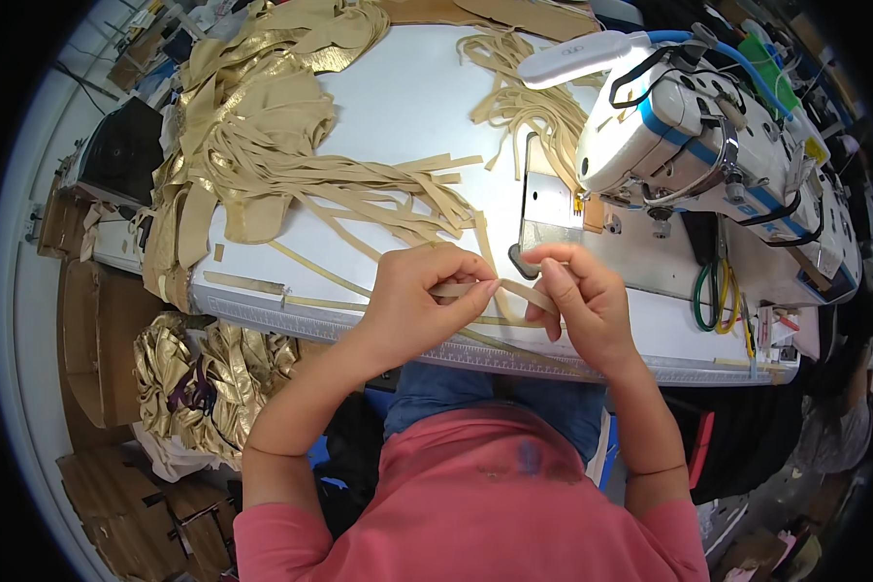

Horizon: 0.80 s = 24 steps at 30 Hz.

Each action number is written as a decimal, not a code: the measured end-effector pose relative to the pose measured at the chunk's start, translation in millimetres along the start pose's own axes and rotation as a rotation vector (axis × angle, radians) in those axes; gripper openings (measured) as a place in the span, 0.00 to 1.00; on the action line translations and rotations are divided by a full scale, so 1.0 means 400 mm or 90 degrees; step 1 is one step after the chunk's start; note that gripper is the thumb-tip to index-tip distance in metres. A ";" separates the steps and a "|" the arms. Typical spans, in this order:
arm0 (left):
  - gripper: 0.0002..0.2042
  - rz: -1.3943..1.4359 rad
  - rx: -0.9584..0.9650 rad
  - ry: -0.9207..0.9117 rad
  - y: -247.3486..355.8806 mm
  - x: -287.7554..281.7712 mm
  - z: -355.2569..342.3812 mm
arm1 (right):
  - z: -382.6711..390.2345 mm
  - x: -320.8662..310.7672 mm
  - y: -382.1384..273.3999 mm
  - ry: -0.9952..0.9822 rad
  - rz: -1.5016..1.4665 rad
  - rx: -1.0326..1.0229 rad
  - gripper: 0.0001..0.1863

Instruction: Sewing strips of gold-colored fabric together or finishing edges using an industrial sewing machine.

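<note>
Near the front edge of the white table, a narrow tan fabric strip (526, 292) stretches between my two hands. My left hand (427, 291) pinches the strip between thumb and fingers. On the other side, my right hand (589, 303) has its thumb and fingers closed on the strip. A loop of the strip hangs down between the hands. Beyond my left hand lies a bundle of similar tan strips (378, 184), joined to a heap of tan and gold fabric (262, 116). The white sewing machine (650, 136) stands to the right, beyond my right hand.
More tan strips (533, 107) lie beside the sewing machine. Scissors with green and yellow handles (716, 296) rest at the table's right. A measuring tape edge (262, 310) runs along the table's front. Gold fabric (218, 388) is piled below left, near cardboard boxes (116, 509).
</note>
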<state>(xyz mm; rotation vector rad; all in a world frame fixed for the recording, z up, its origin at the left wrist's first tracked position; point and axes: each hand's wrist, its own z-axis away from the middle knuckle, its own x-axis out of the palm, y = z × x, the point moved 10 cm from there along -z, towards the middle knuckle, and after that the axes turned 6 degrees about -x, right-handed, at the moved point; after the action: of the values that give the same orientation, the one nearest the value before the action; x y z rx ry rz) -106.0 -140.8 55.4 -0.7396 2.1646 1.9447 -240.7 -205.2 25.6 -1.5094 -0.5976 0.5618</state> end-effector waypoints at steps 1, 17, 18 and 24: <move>0.03 0.000 0.000 0.000 0.005 0.001 0.003 | -0.001 0.009 0.008 -0.013 -0.081 0.041 0.10; 0.04 0.119 0.118 0.115 0.025 0.021 0.034 | 0.005 0.010 -0.023 -0.009 -0.072 -0.187 0.05; 0.04 0.145 0.091 0.100 0.014 0.028 0.031 | 0.007 0.006 -0.028 -0.009 -0.071 -0.186 0.05; 0.05 0.121 0.103 0.044 0.048 0.064 0.020 | 0.023 -0.007 -0.145 0.012 0.293 -0.283 0.03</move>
<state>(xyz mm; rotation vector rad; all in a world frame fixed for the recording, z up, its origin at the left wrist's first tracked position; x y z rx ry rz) -138.5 -138.9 60.6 -0.6026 2.4795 1.8215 -250.6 -200.0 83.5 -2.0950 -0.3689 0.7993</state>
